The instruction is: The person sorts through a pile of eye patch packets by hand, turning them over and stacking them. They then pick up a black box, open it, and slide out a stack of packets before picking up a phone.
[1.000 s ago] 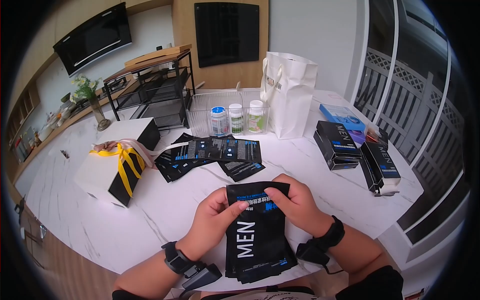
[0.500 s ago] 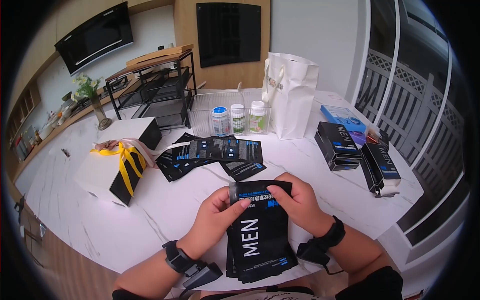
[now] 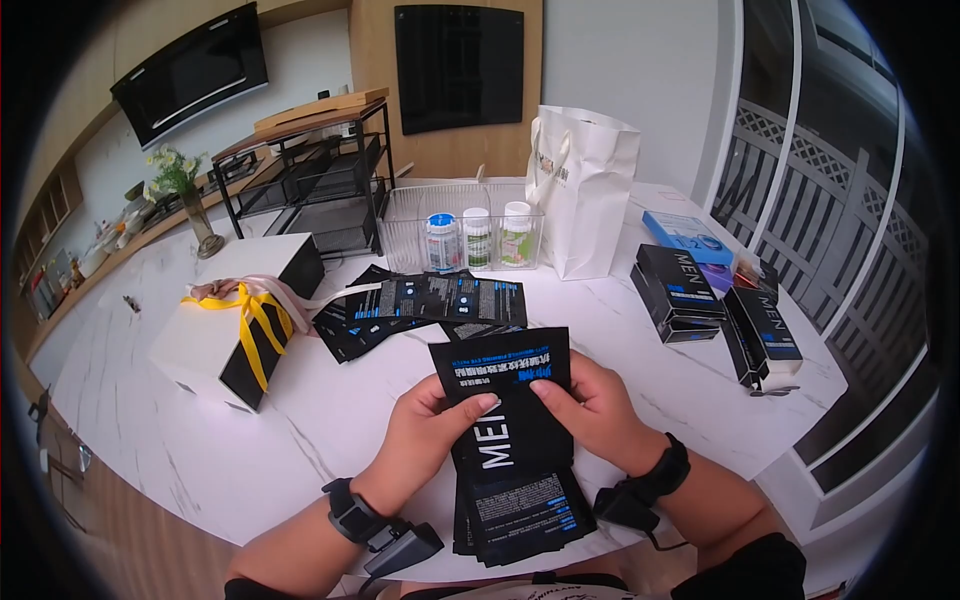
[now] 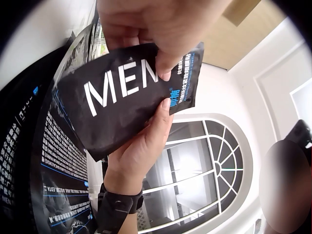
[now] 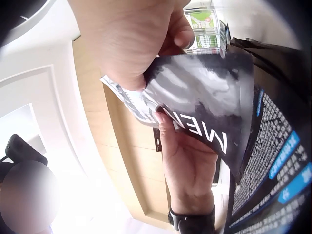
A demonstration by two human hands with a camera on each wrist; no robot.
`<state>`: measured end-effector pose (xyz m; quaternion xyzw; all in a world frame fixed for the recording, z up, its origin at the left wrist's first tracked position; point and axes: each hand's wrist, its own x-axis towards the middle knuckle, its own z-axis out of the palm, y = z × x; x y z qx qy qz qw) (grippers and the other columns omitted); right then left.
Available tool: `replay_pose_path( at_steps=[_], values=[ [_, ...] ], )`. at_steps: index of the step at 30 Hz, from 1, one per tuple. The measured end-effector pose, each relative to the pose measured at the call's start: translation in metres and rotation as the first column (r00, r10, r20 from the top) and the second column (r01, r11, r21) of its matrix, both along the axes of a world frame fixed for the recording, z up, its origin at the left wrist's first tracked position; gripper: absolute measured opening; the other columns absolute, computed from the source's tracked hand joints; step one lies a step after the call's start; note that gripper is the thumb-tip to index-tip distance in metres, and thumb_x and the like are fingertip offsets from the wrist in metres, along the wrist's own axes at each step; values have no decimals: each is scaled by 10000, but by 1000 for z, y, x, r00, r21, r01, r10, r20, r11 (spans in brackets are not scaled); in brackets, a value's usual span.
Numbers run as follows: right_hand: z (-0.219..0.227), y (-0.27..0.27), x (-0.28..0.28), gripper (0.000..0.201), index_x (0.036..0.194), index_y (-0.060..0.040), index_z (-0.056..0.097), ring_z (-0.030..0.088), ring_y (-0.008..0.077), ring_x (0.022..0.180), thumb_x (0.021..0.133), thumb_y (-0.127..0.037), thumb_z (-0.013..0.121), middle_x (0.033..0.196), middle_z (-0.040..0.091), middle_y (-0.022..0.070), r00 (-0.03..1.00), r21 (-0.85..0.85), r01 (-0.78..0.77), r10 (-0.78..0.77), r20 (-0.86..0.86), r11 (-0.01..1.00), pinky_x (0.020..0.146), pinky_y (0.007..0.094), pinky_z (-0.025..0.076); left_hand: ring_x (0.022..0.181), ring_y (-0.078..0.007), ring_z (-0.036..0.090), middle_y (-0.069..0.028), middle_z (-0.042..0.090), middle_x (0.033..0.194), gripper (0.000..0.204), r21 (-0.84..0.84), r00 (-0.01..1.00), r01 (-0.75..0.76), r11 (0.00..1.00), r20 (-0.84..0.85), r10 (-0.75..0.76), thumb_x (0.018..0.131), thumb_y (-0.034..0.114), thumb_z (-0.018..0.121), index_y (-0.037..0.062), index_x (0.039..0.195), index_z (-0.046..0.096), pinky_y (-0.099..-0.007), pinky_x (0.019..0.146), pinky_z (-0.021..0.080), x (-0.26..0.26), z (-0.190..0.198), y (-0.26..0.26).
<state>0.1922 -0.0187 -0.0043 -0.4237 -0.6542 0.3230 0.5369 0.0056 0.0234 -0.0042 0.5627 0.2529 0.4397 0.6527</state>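
Both hands hold one black eye patch sachet (image 3: 505, 370) lettered MEN, lifted over other sachets. My left hand (image 3: 428, 425) pinches its left side, thumb lying across the front. On the right side my right hand (image 3: 592, 405) pinches it the same way. Both thumbs press the front in the left wrist view, where the sachet (image 4: 117, 92) tilts. Below it, near the table's front edge, lies a stack of similar sachets (image 3: 525, 515), the top one with small print facing up. More black sachets (image 3: 440, 298) lie spread out farther back on the table.
A white box with ribbons (image 3: 215, 335) stands at left. Behind the spread sachets, a clear bin (image 3: 400, 235) has three bottles by it, beside a white paper bag (image 3: 585, 200). Black MEN cartons (image 3: 675, 290) and a blue box (image 3: 685, 235) sit at right.
The held sachet has risen and moved away from the body, off the stack, uncovering the printed back of the sachet below. Both hands keep their pinch.
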Motion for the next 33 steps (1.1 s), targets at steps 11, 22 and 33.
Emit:
replay_pose_path(
  at_steps=[11, 22, 33],
  values=[
    [3, -4, -1, 155, 887, -4, 518, 481, 42, 609, 862, -152, 558, 692, 551, 20, 989, 164, 3, -27, 147, 986, 540, 201, 397, 764, -55, 560, -15, 626, 864, 179, 19, 998, -26, 999, -56, 27, 799, 79, 637, 3, 953, 586, -196, 697, 460, -3, 1, 4],
    [6, -3, -2, 193, 1006, 5, 510, 546, 50, 720, 879, -139, 530, 830, 599, 35, 1000, 43, 19, -19, -6, 999, 623, 195, 451, 865, -77, 559, -30, 603, 960, 281, 18, 991, 95, 995, 94, -96, 805, 48, 615, 12, 1066, 517, -220, 768, 455, -1, 7, -1],
    [4, -5, -3, 259, 1089, 13, 509, 541, 67, 814, 885, -147, 522, 947, 586, 41, 992, -24, -79, 76, -98, 997, 722, 210, 449, 812, -74, 568, -26, 622, 912, 195, -21, 999, 38, 999, -26, -38, 811, 59, 611, 22, 998, 568, -219, 748, 457, -1, -1, 4]
  ],
)
